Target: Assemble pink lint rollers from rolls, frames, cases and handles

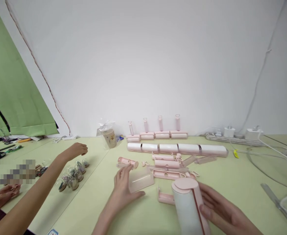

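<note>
My right hand (217, 205) is wrapped round a large pink-and-white lint roller (186, 209), which stands tilted with its pink end cap up. My left hand (122, 187) is at the left end of a clear plastic cover (142, 180) on the table. Its thumb and fingers are apart around that end; whether they touch it I cannot tell. A pink half-shell part (166, 197) lies just left of the roller. Behind it are more pink shells (166, 175) and clear strips. A short pink piece (128, 161) rests beyond my left fingers.
Several white rolls (168, 148) lie in a row, with pink holders (161, 134) and upright handles behind, against the wall. A bagged cup (108, 137) is left of them. A power strip (231, 138) and cables lie right. Another person's arm (43, 182) reaches over small glass domes (73, 182).
</note>
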### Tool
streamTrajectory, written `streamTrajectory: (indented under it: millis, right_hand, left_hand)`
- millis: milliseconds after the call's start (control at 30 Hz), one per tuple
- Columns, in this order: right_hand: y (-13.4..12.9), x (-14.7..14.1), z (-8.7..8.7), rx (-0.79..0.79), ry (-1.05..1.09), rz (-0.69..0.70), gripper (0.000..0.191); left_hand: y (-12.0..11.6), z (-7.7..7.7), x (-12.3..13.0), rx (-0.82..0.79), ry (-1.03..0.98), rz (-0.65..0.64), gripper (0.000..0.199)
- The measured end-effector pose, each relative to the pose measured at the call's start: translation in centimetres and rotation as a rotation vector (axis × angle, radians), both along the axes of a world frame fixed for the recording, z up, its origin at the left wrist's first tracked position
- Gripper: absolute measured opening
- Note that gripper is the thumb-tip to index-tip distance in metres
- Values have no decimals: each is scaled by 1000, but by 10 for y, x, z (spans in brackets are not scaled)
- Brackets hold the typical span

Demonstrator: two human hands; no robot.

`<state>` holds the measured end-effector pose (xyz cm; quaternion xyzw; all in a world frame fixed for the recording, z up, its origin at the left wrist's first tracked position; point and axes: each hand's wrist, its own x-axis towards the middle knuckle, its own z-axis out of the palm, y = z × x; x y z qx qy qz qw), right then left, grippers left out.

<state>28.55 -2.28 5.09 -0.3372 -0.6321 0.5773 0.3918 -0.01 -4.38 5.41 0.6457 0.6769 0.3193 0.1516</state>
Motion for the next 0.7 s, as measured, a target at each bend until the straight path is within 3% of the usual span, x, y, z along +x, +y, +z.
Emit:
streamTrajectory:
  millis: [67, 167, 233, 333, 433, 533, 600, 700]
  right_hand:
    - [7, 7, 3, 79, -39, -52, 44]
    - [9, 14, 10, 150, -80, -156, 39]
    - [5, 16, 19, 200, -123, -188, 39]
    - [-3, 14, 33, 286, -238, -143, 38]
    - [-5, 7, 40, 432, -360, -46, 33]
    - [0, -1, 36, 719, -482, 166, 28]
    - [5, -5, 29, 854, -572, 263, 29]
    - [8, -6, 19, 864, -655, 279, 30]
  left_hand:
    - [2, -6, -23, -100, 10, 15, 64]
    - [-19, -9, -37, -168, -89, -32, 55]
    - [-40, -6, -32, -197, -155, -79, 55]
    - [-59, 1, -5, -268, -259, -231, 60]
    - [-51, 0, 34, -285, -391, -361, 72]
    - [-29, -10, 63, -256, -471, -445, 78]
    - [-18, -20, 70, -245, -483, -474, 81]
    - [-13, -35, 69, -240, -505, -495, 80]
